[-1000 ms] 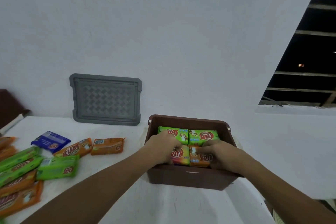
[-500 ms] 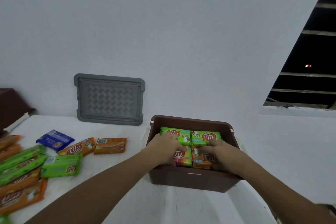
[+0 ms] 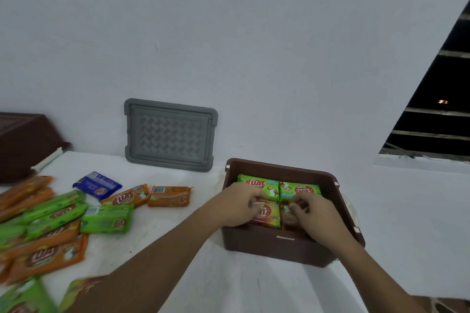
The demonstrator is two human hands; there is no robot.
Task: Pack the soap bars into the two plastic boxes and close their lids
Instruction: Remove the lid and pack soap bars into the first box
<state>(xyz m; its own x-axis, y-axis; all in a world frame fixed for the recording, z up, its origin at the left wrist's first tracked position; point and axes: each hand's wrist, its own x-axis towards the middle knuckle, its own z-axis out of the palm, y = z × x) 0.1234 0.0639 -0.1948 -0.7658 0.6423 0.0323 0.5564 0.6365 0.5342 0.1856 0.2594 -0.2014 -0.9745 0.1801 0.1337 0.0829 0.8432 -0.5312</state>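
A brown plastic box (image 3: 274,249) stands open on the white table, right of centre. Two green soap bars (image 3: 256,184) lie side by side in its far row. Both of my hands are inside the near row. My left hand (image 3: 236,207) curls its fingers over the far edge of an orange-yellow soap bar (image 3: 268,217). Beside it, my right hand (image 3: 318,216) pinches the top edge of an orange soap bar (image 3: 286,216) that is mostly hidden. A grey lid (image 3: 169,134) leans upright against the wall behind.
Loose bars are spread over the table's left half: a blue one (image 3: 98,184), two orange ones (image 3: 169,195), a green one (image 3: 106,218) and a pile of several more (image 3: 45,256). A second brown box (image 3: 23,140) sits at the far left. The table edge runs right of the box.
My fingers have curled tighter onto the two near-row bars inside the box. My head has turned right and down, so more of the loose pile shows.
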